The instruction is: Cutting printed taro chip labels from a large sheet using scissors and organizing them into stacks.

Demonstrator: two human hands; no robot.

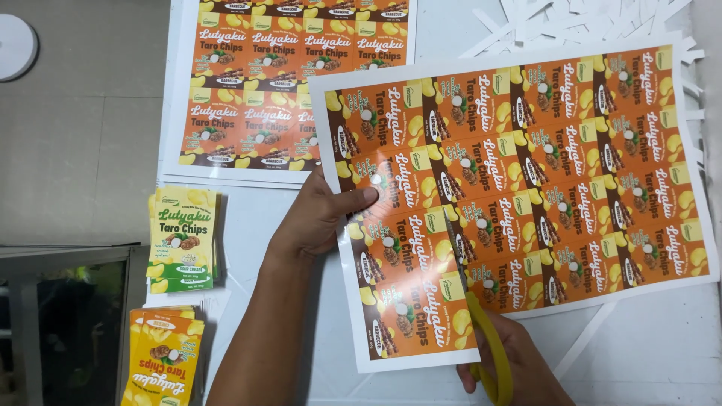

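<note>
My left hand [325,214] pinches the left edge of a glossy printed sheet [571,158] covered in rows of orange and brown snack labels, thumb on top. My right hand [519,361] grips yellow-handled scissors [481,331] at the sheet's lower edge. The blades point up into the sheet along a line between two label columns. Most of the sheet lies tilted over the white table [654,346].
A second orange label sheet [293,83] lies flat at the top centre. Left of my arm sit a stack of cut green-and-yellow labels [183,239] and a stack of cut orange labels [162,353]. White paper strips [571,19] pile at the top right. A white round object [13,45] sits top left.
</note>
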